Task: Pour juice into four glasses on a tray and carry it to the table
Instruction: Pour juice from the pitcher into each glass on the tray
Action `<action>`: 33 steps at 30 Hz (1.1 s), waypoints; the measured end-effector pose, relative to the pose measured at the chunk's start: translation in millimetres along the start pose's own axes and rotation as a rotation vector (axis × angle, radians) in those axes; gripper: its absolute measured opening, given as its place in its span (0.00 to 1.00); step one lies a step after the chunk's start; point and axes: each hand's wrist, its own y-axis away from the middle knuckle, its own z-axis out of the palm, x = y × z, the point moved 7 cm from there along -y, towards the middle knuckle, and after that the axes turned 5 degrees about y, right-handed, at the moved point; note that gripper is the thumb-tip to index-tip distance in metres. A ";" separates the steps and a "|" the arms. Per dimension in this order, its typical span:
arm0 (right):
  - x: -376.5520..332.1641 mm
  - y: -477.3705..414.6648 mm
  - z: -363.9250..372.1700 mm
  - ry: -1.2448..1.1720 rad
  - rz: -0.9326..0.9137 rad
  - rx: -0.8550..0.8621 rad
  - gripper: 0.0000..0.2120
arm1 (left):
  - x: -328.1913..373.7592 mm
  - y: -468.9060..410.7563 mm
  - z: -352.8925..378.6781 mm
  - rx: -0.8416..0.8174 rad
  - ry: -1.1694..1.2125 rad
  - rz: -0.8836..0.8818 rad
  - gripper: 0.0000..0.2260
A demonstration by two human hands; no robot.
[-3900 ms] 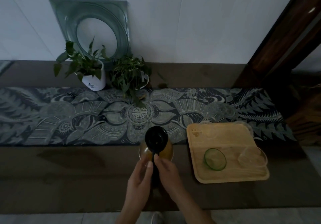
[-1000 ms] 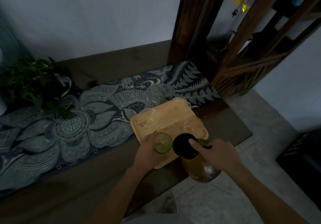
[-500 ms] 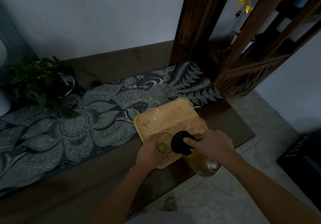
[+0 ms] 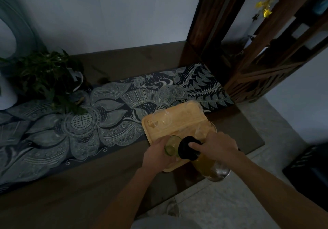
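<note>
A light wooden tray (image 4: 179, 122) lies on the dark bench near its right end. My left hand (image 4: 158, 153) grips a green glass (image 4: 171, 146) at the tray's near edge. My right hand (image 4: 217, 146) holds a glass jug of amber juice (image 4: 207, 164) with a black lid (image 4: 186, 148), tilted so the lid end points at the green glass. A clear glass (image 4: 162, 118) stands at the tray's far left, another (image 4: 205, 129) at its right edge, a third (image 4: 193, 104) at the far corner, faint in the dim light.
A patterned dark runner (image 4: 88, 122) covers the bench. Leafy potted plants (image 4: 46, 76) stand at the back left. A dark wooden post and shelf unit (image 4: 248, 51) rise right of the bench. Pale tiled floor (image 4: 230, 202) lies below the bench's right end.
Since the oldest frame both hands left the jug's lid on the bench; the view swung right. Over the last second my right hand tipped the jug further toward the green glass.
</note>
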 end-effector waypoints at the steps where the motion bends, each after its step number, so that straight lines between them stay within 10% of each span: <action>1: -1.7 -0.3 -1.0 0.008 0.001 -0.005 0.27 | -0.2 -0.5 -0.2 0.000 -0.002 -0.001 0.42; 33: -46.2 -8.7 -24.8 0.213 -0.038 -0.056 0.28 | -1.5 0.1 -0.4 -0.012 0.025 -0.005 0.42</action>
